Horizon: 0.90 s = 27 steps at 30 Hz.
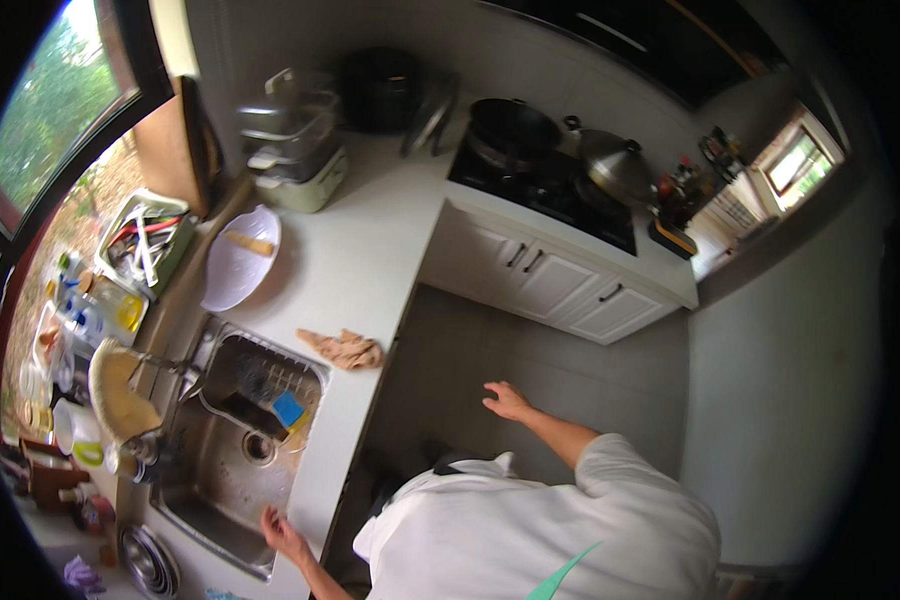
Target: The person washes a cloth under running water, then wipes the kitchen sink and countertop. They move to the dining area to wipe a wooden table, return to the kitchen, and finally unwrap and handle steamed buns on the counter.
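Observation:
My left hand hovers over the near edge of the stainless steel sink, its fingers loosely bent and holding nothing visible. My right hand is stretched out above the grey floor, empty, with its fingers apart. A wire rack sits at the sink's far end, and a blue sponge lies at its near side. The faucet reaches in from the window side. On the counter beyond the sink lies a crumpled brown cloth. A pale purple basin behind it holds a tan, long object.
A black wok and a lidded metal pot stand on the gas stove. Stacked containers occupy the counter corner. A utensil basket, bottles and mugs line the windowsill; nested steel bowls lie beside the sink.

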Available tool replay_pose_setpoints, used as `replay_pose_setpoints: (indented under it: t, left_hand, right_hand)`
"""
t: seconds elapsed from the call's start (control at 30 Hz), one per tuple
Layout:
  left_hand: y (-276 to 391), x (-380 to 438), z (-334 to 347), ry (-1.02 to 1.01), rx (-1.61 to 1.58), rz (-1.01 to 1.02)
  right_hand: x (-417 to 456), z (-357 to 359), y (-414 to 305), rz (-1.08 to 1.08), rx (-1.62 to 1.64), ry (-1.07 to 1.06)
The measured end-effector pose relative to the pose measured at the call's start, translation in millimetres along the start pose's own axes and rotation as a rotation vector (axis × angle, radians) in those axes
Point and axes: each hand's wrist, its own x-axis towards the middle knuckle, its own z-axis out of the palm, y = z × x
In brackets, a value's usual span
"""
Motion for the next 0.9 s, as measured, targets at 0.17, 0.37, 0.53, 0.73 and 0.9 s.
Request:
replay_pose_setpoints:
  t: [0.17, 0.37, 0.53, 0.73, 0.9]
  left_hand:
    - [96, 61, 76, -0.306, -0.147, 0.117]
    - [176, 74, 119, -0.479, -0.151, 0.227]
    - [162, 62, 114, -0.357, -0.087, 0.143]
    - [121, 32, 105, -0.078, -0.062, -0.123]
    - [150, 18, 130, 0.069, -0.034, -0.185]
  right_hand:
    - [29, 6, -199, -0.594, 0.102, 0.247]
    - [138, 61, -304, -0.841, -0.261, 0.218]
    - [166, 67, -288, -0.985, -0.085, 0.246]
    - [320, -17, -252, -0.437, 1.411, 0.058]
    - [549, -153, -180, -0.341, 0.826, 0.541]
